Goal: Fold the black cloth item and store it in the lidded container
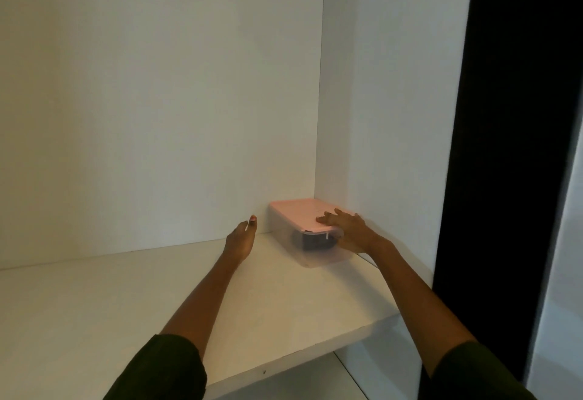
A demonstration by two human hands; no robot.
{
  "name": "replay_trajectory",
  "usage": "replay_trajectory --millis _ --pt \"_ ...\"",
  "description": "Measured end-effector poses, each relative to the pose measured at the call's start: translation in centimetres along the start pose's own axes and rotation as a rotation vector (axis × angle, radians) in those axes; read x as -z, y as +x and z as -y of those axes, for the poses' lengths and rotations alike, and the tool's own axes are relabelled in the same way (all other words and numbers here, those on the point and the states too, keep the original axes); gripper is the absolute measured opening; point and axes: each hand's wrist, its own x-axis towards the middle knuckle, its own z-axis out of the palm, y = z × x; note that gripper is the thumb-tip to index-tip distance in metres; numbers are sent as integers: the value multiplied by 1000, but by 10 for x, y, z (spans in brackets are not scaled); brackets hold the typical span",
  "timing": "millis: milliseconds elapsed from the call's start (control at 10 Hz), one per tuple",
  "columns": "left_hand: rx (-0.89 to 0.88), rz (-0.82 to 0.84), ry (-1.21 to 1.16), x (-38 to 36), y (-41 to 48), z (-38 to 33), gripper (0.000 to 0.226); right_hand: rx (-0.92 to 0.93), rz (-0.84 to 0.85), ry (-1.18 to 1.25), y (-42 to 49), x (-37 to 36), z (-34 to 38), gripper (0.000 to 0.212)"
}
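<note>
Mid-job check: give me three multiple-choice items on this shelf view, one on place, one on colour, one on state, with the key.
1. Where does the translucent plastic container sit?
A. back right corner of the white shelf
B. front left edge
C. on the floor

2. What colour is the container's flat lid?
A. blue
B. pink
C. green

3. What is the right hand doing?
A. hanging away from the container
B. lifting the lid high
C. resting on the lid's near end

Key: 1 A, it stands where the back and side walls meet. 2 B, the lid is pale pink, closed over a dark item inside. 3 C, its fingers lie across the lid, while the left hand is open and apart.
</note>
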Motion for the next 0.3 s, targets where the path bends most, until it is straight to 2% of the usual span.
replay_trajectory --millis 100,200,300 --pt "-102 -1 156 3 -5 -2 63 -6 8 117 2 16 11 67" --pt "-187 -39 320 14 -5 -16 67 38 -120 258 9 35 30 67" --pt "-307 -193 403 34 -12 -45 70 96 -312 241 22 57 63 53"
